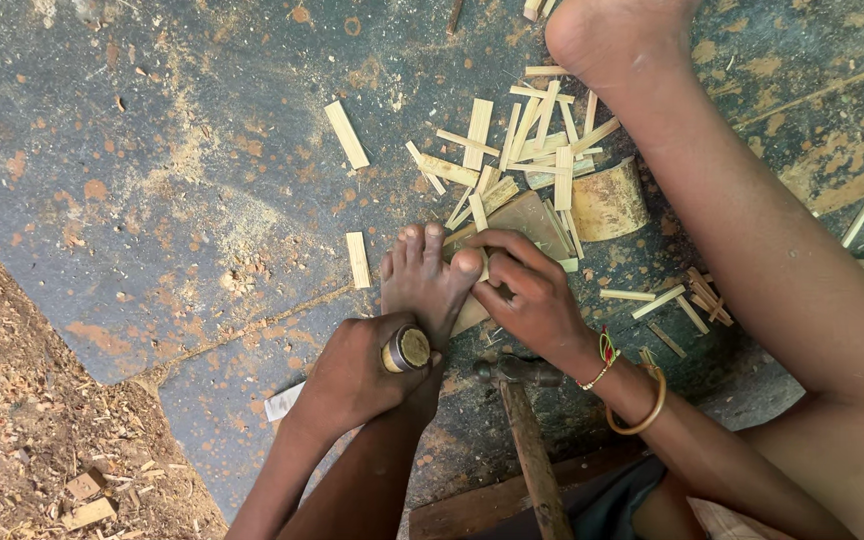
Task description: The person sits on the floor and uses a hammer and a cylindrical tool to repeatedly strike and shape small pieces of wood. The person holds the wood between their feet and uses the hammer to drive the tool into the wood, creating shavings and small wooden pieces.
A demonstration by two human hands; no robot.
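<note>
Your left hand (pixel 357 375) is closed around a short round handle (pixel 407 349); you see only its cut end, pale in the middle with a dark ring around it, just beside your foot (pixel 422 280). Your right hand (pixel 527 295) is bent, with the fingers pressing down on a flat wooden block (pixel 527 220) that lies on the floor (pixel 152 200), touching the toes of the same foot. The block is brownish and worn, partly hidden under the hand and the foot.

Behind the block lies a loose pile of pale split sticks (pixel 532 140), too many and too crossed to count exactly. Two more short sticks (pixel 347 135) lie apart on the left. One curved piece of bamboo shell (pixel 609 203) lies next to the pile. A small group of darker thin strips (pixel 697 300) is near your right wrist, which carries two bracelets (pixel 637 410). One hammer (pixel 527 430) lies under your forearm.
</note>
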